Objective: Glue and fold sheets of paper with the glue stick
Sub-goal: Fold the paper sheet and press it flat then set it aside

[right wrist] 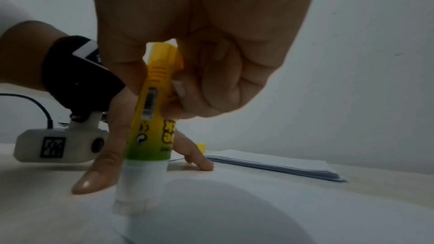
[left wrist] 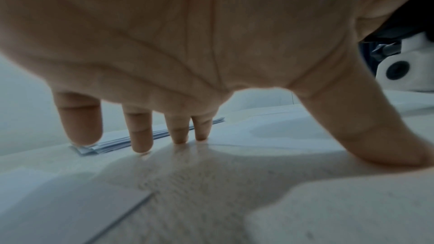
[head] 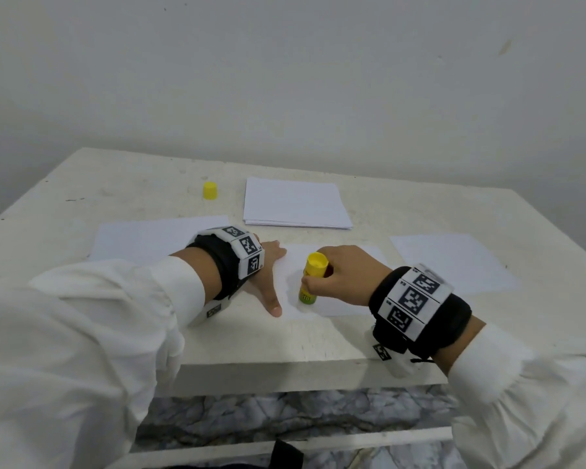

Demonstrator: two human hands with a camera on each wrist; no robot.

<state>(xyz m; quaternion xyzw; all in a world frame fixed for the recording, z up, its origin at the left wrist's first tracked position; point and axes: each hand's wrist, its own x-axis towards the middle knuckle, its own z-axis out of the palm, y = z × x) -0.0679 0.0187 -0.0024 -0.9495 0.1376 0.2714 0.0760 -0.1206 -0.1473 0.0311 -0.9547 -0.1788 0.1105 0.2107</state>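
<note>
A yellow and green glue stick [head: 313, 281] [right wrist: 150, 127] stands tip down on a white sheet of paper [head: 339, 299] near the table's front edge. My right hand [head: 342, 272] [right wrist: 199, 66] grips its upper part, fingers curled round it. The white glue tip [right wrist: 136, 198] touches the sheet. My left hand [head: 269, 265] [left wrist: 187, 62] lies flat with spread fingers at the sheet's left edge, thumb [head: 274, 308] pointing toward me, fingertips [left wrist: 140, 144] on the surface. The stick's yellow cap [head: 210, 190] stands apart at the back left.
A stack of white sheets [head: 295, 204] lies behind the hands. Single sheets lie at the left [head: 142, 238] and right [head: 454, 262]. The white table [head: 285, 346] ends just below my wrists; a marble-patterned floor [head: 285, 411] shows beneath it.
</note>
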